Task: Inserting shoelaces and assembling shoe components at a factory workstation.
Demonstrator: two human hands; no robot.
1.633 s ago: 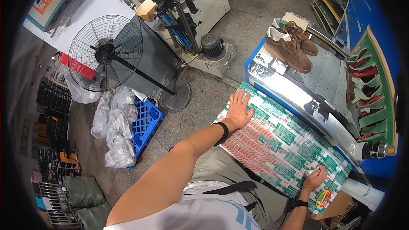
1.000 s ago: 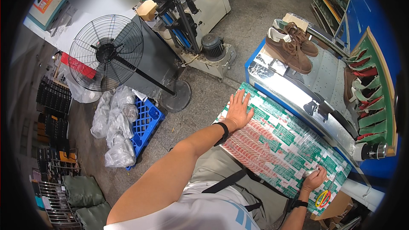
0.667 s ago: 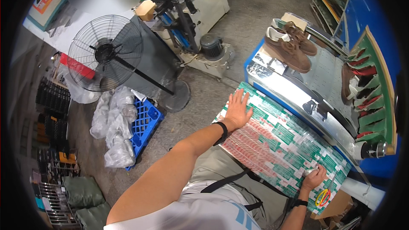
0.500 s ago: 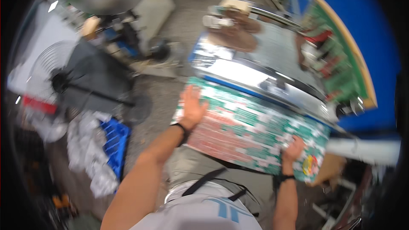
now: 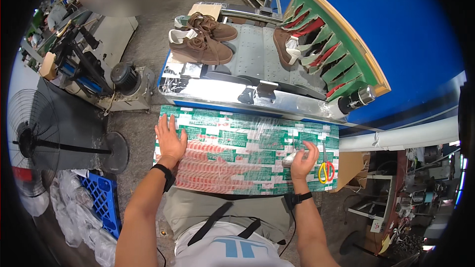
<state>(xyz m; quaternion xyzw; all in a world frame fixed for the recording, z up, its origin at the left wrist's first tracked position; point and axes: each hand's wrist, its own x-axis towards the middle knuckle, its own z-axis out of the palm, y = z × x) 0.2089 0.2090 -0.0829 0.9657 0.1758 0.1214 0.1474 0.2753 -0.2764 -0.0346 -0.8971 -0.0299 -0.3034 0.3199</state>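
Observation:
A low worktop (image 5: 217,151) covered with green, white and red printed tape under a clear film lies across in front of my body. My left hand (image 5: 170,141) rests with fingers spread on its left end. Over the right part, my right hand (image 5: 304,162) has its fingers curled, with a small crumpled white wad (image 5: 289,159) showing at the thumb side. What lies inside the palm is hidden. Just right of that hand are scissors (image 5: 326,172) with one yellow and one red handle loop, blades pointing away from me.
Beyond the worktop runs a conveyor (image 5: 250,52) with a pair of brown shoes (image 5: 203,49) at left. Another brown shoe (image 5: 283,47) sits by the green strip curtain (image 5: 341,64). At left stand a floor fan (image 5: 64,147), a motor (image 5: 124,77) and a blue plastic crate (image 5: 101,200).
The view has swung to the right and steadied, so the scene sits further left. Both hands stay on the worktop; the right hand's fingers now show more clearly.

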